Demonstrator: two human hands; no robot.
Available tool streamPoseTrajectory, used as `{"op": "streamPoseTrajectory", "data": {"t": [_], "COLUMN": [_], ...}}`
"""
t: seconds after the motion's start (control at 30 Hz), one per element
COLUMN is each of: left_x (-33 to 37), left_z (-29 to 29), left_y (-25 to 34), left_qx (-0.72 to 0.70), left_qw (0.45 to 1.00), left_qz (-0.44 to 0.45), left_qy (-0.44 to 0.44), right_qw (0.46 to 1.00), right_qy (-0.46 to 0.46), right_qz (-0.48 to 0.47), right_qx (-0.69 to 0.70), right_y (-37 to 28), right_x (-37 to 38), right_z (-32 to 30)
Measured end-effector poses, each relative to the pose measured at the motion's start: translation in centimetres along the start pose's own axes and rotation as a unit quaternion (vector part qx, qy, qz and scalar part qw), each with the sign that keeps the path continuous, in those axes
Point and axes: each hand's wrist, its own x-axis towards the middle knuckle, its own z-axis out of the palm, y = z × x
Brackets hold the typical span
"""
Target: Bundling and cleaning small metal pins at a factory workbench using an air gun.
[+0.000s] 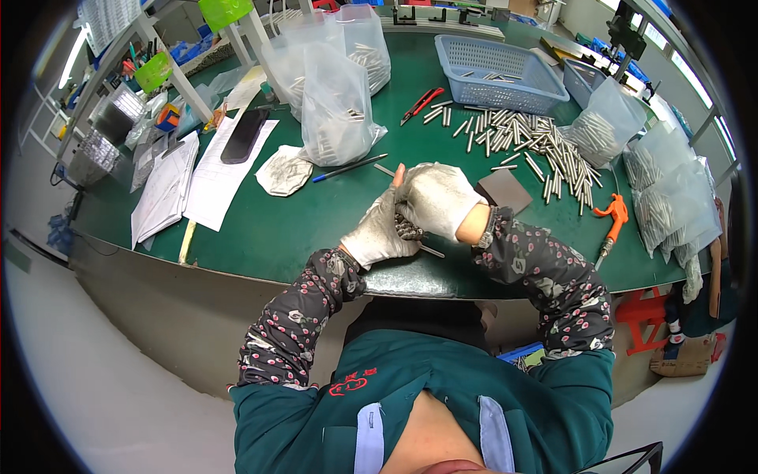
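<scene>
My left hand (377,235), in a whitish glove with a bare thumb tip, is closed above the front of the green table. My right hand (439,197), gloved too, is curled against it from the upper right. A slim metal pin (432,251) sticks out below the left hand's fingers. Another short metal end (384,169) shows beside the left thumb; whether both belong to one pin I cannot tell. Dark, soiled-looking material (408,227) lies between the hands. What the right fingers grip is hidden. Right of the hands lies a flat grey-brown square block (505,192).
Loose metal pins (545,146) spread right, before a blue basket (505,87). Bags of pins (335,110) stand far left, more bags (667,189) right. Red-handled pliers (422,105), a blue pen (349,167), white cloth (284,171), phone (245,136), papers (213,186) and an orange air gun (612,221) surround.
</scene>
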Motion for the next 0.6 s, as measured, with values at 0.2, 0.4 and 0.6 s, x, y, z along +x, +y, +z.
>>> {"op": "streamPoseTrajectory", "data": {"t": [0.2, 0.4, 0.6], "left_x": [0.0, -0.1, 0.1], "left_z": [0.0, 0.0, -0.1], "left_y": [-0.4, -0.6, -1.7], "left_qx": [0.006, 0.033, 0.022], "left_qw": [1.0, 0.999, 1.0], "left_qz": [0.016, 0.004, -0.013], "left_qy": [0.011, 0.0, -0.013], "right_qw": [0.997, 0.987, 0.991], "right_qy": [0.027, 0.057, 0.059], "right_qz": [-0.066, -0.126, -0.074], "right_qx": [0.017, -0.08, 0.095], "right_y": [0.7, 0.4, 0.6], "right_x": [0.0, -0.9, -1.0], "right_z": [0.6, -1.0, -2.6]}}
